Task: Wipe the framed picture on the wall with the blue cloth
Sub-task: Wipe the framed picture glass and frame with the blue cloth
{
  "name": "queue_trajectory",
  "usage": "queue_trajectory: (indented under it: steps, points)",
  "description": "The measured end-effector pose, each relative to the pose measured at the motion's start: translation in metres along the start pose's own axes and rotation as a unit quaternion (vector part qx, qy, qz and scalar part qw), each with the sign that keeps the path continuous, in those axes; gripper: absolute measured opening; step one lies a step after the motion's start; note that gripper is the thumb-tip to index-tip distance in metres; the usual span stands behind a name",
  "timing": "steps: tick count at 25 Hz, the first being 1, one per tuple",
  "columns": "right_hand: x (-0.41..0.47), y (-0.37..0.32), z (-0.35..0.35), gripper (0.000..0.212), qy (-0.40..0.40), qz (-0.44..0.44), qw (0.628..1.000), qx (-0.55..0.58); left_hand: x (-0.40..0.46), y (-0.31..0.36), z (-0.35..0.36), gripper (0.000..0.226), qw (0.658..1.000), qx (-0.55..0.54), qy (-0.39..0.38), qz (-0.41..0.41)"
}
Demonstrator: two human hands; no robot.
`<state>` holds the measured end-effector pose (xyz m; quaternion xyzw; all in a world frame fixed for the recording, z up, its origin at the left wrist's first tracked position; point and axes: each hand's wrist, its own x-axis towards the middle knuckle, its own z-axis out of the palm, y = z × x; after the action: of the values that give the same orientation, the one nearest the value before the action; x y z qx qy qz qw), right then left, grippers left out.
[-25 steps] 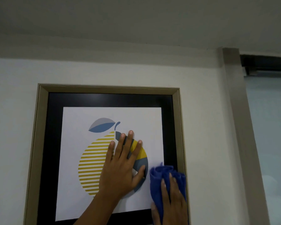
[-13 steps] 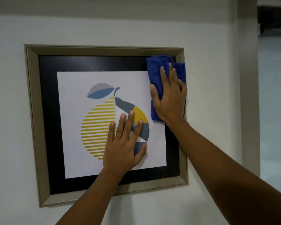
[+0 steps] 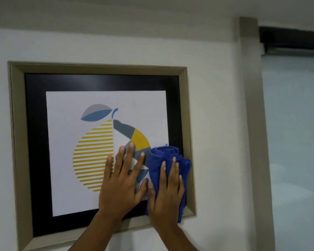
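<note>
1 right hand (image 3: pixel 168 192) presses blue cloth (image 3: pixel 160 153) flat.

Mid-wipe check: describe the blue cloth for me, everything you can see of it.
The blue cloth is deep blue, soft and plush-looking, bunched into thick folds rather than spread flat. It lies against the lower right of the framed picture, covering part of its black mat and the right edge of its print, and reaching its beige frame. The right hand presses it to the surface with straight fingers; a corner shows below the hand.
</note>
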<state>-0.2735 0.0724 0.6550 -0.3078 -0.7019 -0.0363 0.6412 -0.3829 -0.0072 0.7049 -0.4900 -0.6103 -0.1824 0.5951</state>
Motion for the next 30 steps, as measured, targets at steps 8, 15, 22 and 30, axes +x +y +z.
queue_trajectory:
  steps: [8,15,22,30]
  points:
    - [0.034,0.063,-0.024,0.063,-0.025,-0.111,0.987,-0.111,-0.002,-0.005,0.006,0.076,1.0,0.018,-0.002,0.001]
    - [0.227,-0.003,-0.069,0.065,0.018,-0.151,0.984,-0.095,-0.005,-0.003,0.007,0.084,1.0,0.001,0.022,-0.004]
    - [0.175,0.013,-0.05,0.067,0.028,-0.118,0.99,-0.074,-0.002,-0.001,0.0,0.075,1.0,-0.009,0.014,-0.003]
    - [0.01,0.063,-0.041,0.067,-0.069,-0.123,0.981,-0.134,0.0,0.002,-0.005,0.079,1.0,-0.005,0.0,-0.006]
